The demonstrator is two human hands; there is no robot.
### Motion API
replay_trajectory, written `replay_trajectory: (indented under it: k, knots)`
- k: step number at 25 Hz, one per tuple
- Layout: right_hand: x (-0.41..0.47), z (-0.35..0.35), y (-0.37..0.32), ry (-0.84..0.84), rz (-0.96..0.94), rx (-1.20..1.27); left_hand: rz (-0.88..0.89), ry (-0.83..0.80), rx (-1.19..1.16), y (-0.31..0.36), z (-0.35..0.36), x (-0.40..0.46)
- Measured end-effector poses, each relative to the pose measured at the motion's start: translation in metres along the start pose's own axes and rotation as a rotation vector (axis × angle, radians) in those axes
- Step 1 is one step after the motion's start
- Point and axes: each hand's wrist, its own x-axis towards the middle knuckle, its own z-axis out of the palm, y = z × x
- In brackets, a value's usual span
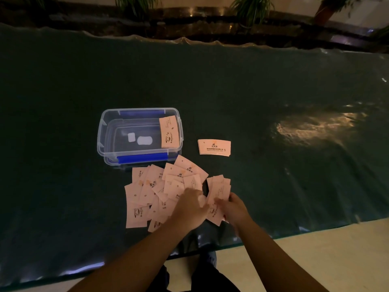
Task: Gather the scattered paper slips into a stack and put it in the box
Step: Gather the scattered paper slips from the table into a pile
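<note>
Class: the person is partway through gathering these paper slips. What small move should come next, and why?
Probably the left hand slides another slip from the scattered pile onto the bundle in the right hand. Many slips lie loose in front of the box.

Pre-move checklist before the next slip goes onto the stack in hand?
1. Box open, no lid on it: ok.
2. Right hand holding the partial stack: ok.
3. Stack edges squared: not ok, slips fan out at the top.
4. Left hand on the loose pile: ok; whether its fingers have pinched a slip: cannot tell.
5. All slips gathered: not ok, many overlap in the pile.
6. Separate neat stack right of the box, still outside it: not ok.
</note>
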Motion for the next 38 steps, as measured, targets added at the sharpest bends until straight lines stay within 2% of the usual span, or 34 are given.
replay_trajectory:
  k: [3,5,10,15,21,24,27,31,34,38]
  knots:
    - [0.001,-0.008,0.003,0.017,0.033,0.081,-0.093,0.154,0.006,-0.006,-0.003,0.0]
    - [0.0,-0.009,0.003,0.0,0.029,0.116,-0.119,0.171,0.011,-0.008,-0.005,-0.001]
    - [-0.008,0.0,-0.002,-0.094,-0.06,0.077,-0.072,0.088,-0.105,-0.003,0.004,0.0]
    - [-0.009,0.008,-0.007,-0.017,-0.127,-0.097,-0.012,0.045,-0.133,0.004,0.012,-0.005]
    - [-0.007,0.004,-0.013,0.012,-0.076,-0.062,0.003,-0.033,-0.242,0.005,0.01,-0.013]
    - [-0.008,0.006,-0.016,-0.031,-0.093,-0.184,-0.074,-0.047,-0.308,0.005,0.003,-0.018]
    - [-0.01,0.012,-0.027,-0.081,-0.189,-0.326,-0.145,-0.021,-0.382,0.004,-0.006,-0.028]
    - [-0.006,0.028,-0.05,-0.155,-0.405,-0.633,-0.379,0.062,-0.576,-0.001,-0.015,-0.035]
    - [-0.001,0.039,-0.07,-0.193,-0.449,-0.783,-0.521,0.092,-0.689,0.002,-0.023,-0.035]
    - [0.004,0.054,-0.089,-0.298,-0.47,-0.958,-0.517,0.077,-0.757,0.001,-0.029,-0.033]
